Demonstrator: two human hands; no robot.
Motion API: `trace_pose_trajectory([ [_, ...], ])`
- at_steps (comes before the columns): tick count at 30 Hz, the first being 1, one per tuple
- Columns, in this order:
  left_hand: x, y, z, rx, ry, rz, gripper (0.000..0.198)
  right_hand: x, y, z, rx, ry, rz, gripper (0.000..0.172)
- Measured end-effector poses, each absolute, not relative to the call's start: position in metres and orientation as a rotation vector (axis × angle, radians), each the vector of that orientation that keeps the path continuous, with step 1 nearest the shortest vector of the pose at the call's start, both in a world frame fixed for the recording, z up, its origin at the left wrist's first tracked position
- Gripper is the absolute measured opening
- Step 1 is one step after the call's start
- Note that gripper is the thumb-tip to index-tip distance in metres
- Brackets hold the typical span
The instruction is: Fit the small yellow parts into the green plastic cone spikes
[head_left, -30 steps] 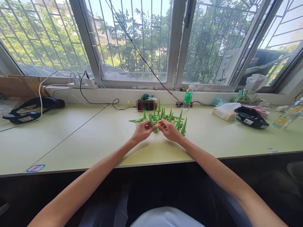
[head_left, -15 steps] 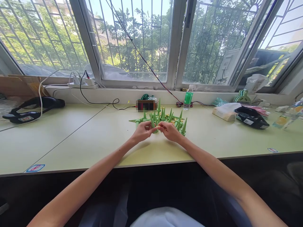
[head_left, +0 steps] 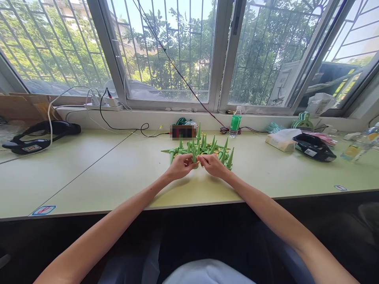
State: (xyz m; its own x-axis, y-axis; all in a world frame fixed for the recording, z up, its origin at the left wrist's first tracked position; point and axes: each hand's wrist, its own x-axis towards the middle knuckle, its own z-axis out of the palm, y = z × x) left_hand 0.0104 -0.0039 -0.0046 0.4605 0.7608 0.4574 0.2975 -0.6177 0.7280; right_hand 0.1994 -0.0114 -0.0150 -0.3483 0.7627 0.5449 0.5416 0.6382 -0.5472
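Observation:
A cluster of several green cone-shaped spikes (head_left: 207,148) lies in the middle of the pale green table (head_left: 103,173), some upright, some on their sides. My left hand (head_left: 180,167) and my right hand (head_left: 213,165) meet just in front of the pile. Both are closed in a pinch round one green spike (head_left: 194,156), which stands nearly upright between the fingertips. A small part in my right fingertips touches the spike, too small to make out.
A green water bottle (head_left: 235,123) stands behind the pile near the window sill. At left lie a black headset (head_left: 38,136), a power strip (head_left: 103,104) and cables. At right sit a tissue pack (head_left: 282,140), a black device (head_left: 314,146) and more bottles (head_left: 359,144).
The held spike has turned from leaning left to nearly upright. Both hands have closed in a little and dropped slightly toward the table.

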Motion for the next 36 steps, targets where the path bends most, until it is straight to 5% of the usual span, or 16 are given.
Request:
trace_pose_trajectory([
  [19,0.009,-0.004,-0.006,2.443,0.849,1.054,0.016,0.197,-0.011,-0.013,-1.118,-2.040,0.298,0.050],
  [27,0.012,-0.007,0.001,2.054,0.941,1.112,0.028,0.199,-0.014,-0.011,-0.988,-1.932,0.374,0.020],
  [36,0.009,-0.011,0.008,1.774,0.931,1.006,0.039,0.200,-0.009,-0.015,-0.871,-1.971,0.383,0.018],
])
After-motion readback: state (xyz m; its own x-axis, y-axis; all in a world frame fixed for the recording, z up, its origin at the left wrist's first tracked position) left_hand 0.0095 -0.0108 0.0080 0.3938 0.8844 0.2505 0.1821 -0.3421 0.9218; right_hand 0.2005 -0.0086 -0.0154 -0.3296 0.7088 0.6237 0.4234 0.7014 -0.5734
